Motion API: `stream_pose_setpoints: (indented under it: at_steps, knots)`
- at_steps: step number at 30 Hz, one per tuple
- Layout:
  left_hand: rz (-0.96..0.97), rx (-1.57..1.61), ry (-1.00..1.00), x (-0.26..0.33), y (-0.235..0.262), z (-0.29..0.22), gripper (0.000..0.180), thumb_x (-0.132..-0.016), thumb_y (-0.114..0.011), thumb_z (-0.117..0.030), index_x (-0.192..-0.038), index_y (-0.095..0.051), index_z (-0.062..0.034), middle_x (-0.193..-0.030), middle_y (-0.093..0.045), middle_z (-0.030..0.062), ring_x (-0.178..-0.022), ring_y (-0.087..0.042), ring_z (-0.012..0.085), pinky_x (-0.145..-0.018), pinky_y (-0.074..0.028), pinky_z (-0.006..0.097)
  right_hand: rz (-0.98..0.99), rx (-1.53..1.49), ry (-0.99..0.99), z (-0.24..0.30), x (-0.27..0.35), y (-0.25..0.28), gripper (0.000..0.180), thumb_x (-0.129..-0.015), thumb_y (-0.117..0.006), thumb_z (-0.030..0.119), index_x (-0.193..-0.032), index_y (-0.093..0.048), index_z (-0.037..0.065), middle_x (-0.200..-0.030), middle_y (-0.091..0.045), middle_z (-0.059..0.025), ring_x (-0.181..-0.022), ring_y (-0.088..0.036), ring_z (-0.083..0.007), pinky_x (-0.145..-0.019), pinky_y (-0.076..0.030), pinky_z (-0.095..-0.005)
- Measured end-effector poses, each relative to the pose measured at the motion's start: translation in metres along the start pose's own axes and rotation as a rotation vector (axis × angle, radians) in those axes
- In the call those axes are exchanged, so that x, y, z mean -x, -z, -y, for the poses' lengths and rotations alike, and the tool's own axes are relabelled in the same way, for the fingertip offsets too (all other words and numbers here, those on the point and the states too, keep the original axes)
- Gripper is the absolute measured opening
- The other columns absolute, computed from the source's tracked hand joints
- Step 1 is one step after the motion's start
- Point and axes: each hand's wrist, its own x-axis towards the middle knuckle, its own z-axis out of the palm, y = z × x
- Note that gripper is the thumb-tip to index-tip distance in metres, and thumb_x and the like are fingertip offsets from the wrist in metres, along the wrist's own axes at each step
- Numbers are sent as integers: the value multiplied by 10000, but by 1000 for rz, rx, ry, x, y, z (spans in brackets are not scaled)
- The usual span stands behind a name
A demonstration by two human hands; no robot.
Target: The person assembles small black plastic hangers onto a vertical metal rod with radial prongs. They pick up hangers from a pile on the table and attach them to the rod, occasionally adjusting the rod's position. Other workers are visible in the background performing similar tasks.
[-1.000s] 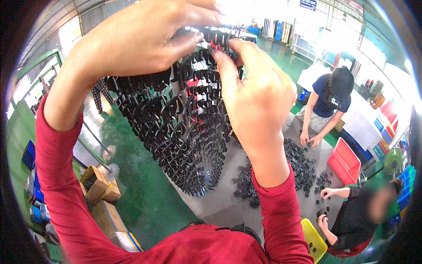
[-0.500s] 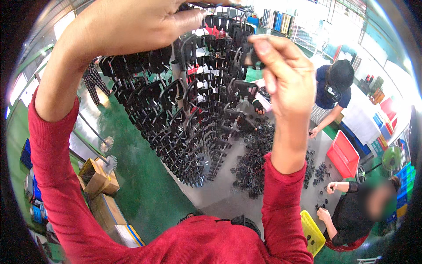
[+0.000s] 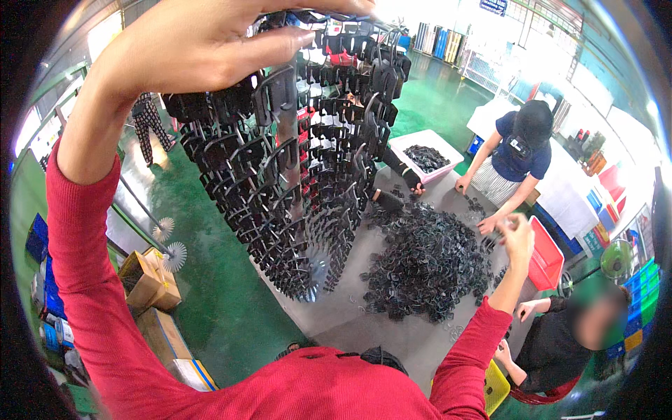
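Note:
A tall rack (image 3: 288,105) hung with many black plastic parts (image 3: 276,185) stands before me, with several wire hooks along its tiers. My left hand (image 3: 210,59) reaches over its top with the thumb on the near side and the fingers across the upper edge, holding it; the fingertips are partly cut off by the picture's edge. Off to the right, my right hand (image 3: 516,241) is raised beyond the right edge of a large heap of small black parts (image 3: 430,269). Its fingers are bent and apart, slightly smeared, and no part shows in them.
The heap lies on a grey table (image 3: 336,311). A white bin (image 3: 451,154) of black parts, a red tray (image 3: 546,259) and a yellow basket (image 3: 497,392) are around it. Two co-workers (image 3: 525,150) (image 3: 560,343) work at the right; another person's dark-sleeved arms (image 3: 388,199) reach in behind the rack.
My right hand has left the rack, moving right and down past the heap; the small dark part it pinched no longer shows in it. My left hand stays at the rack's top.

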Motion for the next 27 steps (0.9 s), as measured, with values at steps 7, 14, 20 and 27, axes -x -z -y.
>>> stream_pose_setpoints:
  at_steps: [7, 14, 20, 27]
  knots:
    - [32, -34, 91, -12, 4, -28, 553, -812, -598, -214, -1271, -482, 72, -1246, -546, 257, -1134, -562, 356, -974, -459, 404, -131, -489, 425, 155, 33, 25, 253, -799, -690, 188, -1007, -653, 48, -856, -674, -70, -753, -625, -162, -676, -474, -298]
    - [57, -120, 223, -30, 4, -48, 410, -780, -573, -108, -1158, -571, 52, -1075, -622, 231, -972, -612, 370, -838, -512, 393, -486, -582, 892, 290, 77, 27, 204, -789, -724, 165, -959, -694, 58, -706, -655, -35, -497, -479, -34, -482, -376, -215]
    - [-67, -45, 63, -33, -12, -25, 300, -766, -541, 5, -1048, -628, 57, -1029, -641, 174, -910, -627, 351, -787, -511, 383, -460, -559, 816, 302, 75, 16, 197, -818, -669, 199, -917, -690, 31, -675, -647, -85, -560, -561, -169, -530, -447, -324]
    - [-51, -113, 25, -27, -8, -35, 301, -765, -544, 56, -1053, -631, 80, -1031, -649, 174, -927, -638, 302, -829, -518, 359, 223, -1268, 552, 298, 67, 27, 109, -862, -683, 120, -884, -690, 14, -666, -632, -3, -419, -424, -12, -360, -277, -164]
